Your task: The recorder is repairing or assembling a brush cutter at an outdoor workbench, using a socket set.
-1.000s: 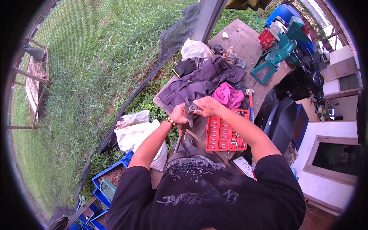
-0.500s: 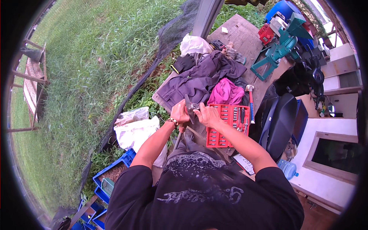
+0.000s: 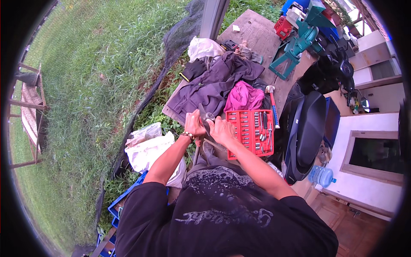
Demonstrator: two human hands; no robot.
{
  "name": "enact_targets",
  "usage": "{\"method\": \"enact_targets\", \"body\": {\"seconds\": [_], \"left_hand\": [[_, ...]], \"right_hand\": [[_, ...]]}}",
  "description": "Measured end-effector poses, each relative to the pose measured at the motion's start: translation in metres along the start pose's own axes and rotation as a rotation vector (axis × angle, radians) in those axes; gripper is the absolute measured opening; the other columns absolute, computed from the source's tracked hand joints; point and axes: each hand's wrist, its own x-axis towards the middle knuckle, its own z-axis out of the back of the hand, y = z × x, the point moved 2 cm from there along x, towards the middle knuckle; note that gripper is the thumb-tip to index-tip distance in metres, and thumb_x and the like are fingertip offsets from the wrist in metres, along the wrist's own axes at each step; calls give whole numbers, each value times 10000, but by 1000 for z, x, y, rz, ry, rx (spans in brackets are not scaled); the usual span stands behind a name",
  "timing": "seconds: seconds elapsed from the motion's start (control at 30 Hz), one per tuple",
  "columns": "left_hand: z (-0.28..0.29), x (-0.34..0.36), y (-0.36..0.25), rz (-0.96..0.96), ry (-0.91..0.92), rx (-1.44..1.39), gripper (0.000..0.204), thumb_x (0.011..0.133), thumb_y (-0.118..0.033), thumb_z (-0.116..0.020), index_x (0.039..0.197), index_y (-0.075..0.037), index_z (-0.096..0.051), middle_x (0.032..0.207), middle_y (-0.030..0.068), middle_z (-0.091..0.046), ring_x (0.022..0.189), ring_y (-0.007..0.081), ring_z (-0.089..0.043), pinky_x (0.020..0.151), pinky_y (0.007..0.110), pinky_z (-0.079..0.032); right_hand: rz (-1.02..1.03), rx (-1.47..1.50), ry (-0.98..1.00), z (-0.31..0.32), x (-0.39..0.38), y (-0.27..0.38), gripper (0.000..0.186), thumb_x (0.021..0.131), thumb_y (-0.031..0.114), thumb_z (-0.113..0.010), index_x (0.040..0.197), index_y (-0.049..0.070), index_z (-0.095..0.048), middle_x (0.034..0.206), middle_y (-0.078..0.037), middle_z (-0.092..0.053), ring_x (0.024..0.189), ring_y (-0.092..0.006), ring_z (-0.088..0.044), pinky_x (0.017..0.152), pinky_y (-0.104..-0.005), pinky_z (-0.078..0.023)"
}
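Observation:
Just in front of my body, both hands meet at a flat grey metal blade (image 3: 202, 111) with a round hub (image 3: 209, 116). It sits at the end of a shaft (image 3: 196, 155) that slants down by my legs and looks like a brush cutter's. My left hand (image 3: 194, 124) is closed around the head behind the blade, its fingers partly hidden. My right hand (image 3: 222, 131) grips the blade's near end beside the hub, thumb laid along it. Right of it lies a red socket set case (image 3: 245, 150), opened, with sockets and drivers in their slots.
A wooden table (image 3: 252, 30) carries a dark jacket (image 3: 209, 94), pink cloth (image 3: 244, 97), black glove (image 3: 192, 70) and hammer (image 3: 274, 109). A green machine (image 3: 295, 51) stands far right, with a motorbike (image 3: 310, 128) nearer. White sacks (image 3: 150, 150) and dark netting (image 3: 145, 103) lie left.
The whole view has shifted slightly, so the table and case sit further left and up. Both hands remain on the tool head, and the blade has turned a little.

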Motion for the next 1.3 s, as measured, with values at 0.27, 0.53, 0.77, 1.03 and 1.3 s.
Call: {"method": "enact_targets", "body": {"seconds": [0.27, 0.53, 0.77, 1.03, 1.3], "left_hand": [[-1, -3, 4, 43, 21, 19, 282, 688, -262, -694, 796, -45, -551, 760, 166, -557, 731, 410, -562, 634, 483, -396], [5, -3, -6, 90, 70, -97, 313, 695, -220, -750, 907, -37, -609, 884, 173, -593, 863, 396, -603, 774, 450, -492], [7, -8, -7, 112, 193, 22, 377, 629, -307, -826, 860, -86, -627, 873, 106, -605, 871, 326, -600, 822, 434, -487], [6, -22, -13, 207, 94, 69, 682, 579, -354, -847, 1100, -31, -548, 1086, 190, -539, 1055, 370, -534, 919, 438, -455], [2, -71, -34, 243, -137, 6, 920, 630, -319, -834, 1378, -4, -400, 1282, 197, -480, 1207, 345, -476, 1055, 426, -379]], "right_hand": [[-15, 76, 38, 2, -2, 2, 618, 971, 526, -416, 926, -54, -623, 828, -309, -662, 833, -476, -659, 758, -574, -507], [183, 200, -81, -1, 9, -25, 651, 956, 575, -415, 796, -29, -597, 702, -292, -610, 696, -456, -638, 623, -551, -463], [-184, 1447, 433, 21, 25, -46, 666, 909, 731, -395, 596, 144, -428, 525, 13, -431, 449, -113, -444, 505, -295, -406], [-233, 1584, 380, 19, -47, -92, 586, 944, 603, -488, 637, 105, -523, 553, 4, -473, 488, -117, -470, 493, -258, -387], [-352, 1458, 141, 20, -81, -140, 598, 954, 598, -468, 556, 158, -401, 462, 66, -325, 382, -68, -342, 416, -250, -331]]}}
